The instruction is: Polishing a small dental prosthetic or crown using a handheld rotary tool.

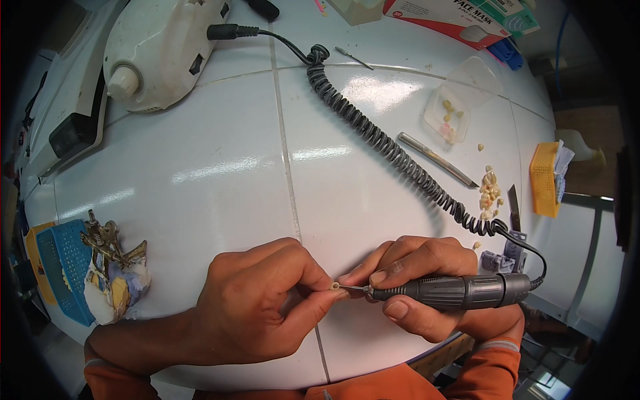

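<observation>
My left hand [267, 300] pinches a tiny pale artificial tooth [335, 286] between thumb and fingertip. From the other side, my right hand [420, 273] grips a black rotary handpiece [460, 291], held almost level. Its thin metal bur [353, 287] points left and reaches the tooth; whether it touches is too small to tell. A coiled black cord [393, 143] runs from the handpiece's rear end up to the white control unit [160, 53] at the far left.
Loose artificial teeth [490, 193] lie at right beside a knife [437, 159] and a clear plastic box [447, 113]. A metal articulator with plaster [113, 280] and a blue basket [67, 273] stand at left. A yellow basket [545, 180] sits at the right edge; a mask box [450, 20] lies behind.
</observation>
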Demonstrator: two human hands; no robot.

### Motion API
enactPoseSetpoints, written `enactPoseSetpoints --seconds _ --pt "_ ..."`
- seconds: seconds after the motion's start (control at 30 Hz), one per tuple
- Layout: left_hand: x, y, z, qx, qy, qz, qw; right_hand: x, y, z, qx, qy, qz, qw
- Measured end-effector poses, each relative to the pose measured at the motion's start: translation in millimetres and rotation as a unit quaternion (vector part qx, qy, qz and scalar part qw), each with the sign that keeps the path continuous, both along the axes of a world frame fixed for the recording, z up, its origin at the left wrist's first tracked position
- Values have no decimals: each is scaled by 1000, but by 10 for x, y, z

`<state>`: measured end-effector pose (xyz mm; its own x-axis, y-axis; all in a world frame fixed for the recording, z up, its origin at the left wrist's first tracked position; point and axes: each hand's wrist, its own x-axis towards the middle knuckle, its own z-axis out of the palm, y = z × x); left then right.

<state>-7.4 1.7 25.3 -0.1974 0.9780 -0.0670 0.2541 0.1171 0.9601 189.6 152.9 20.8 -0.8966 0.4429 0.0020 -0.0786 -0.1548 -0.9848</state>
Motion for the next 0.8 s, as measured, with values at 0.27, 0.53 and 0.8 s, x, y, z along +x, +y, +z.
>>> enactPoseSetpoints --seconds 0.27,0.53,0.8 --pt "0 5 11 -8 -6 -6 1000 4 1 -21 -5 12 1 1000" --pt "-6 17 -15 23 26 4 999 23 -40 10 -72 5 -26 997" --pt "54 20 -99 66 27 41 997 87 66 -58 -1 -11 30 999"
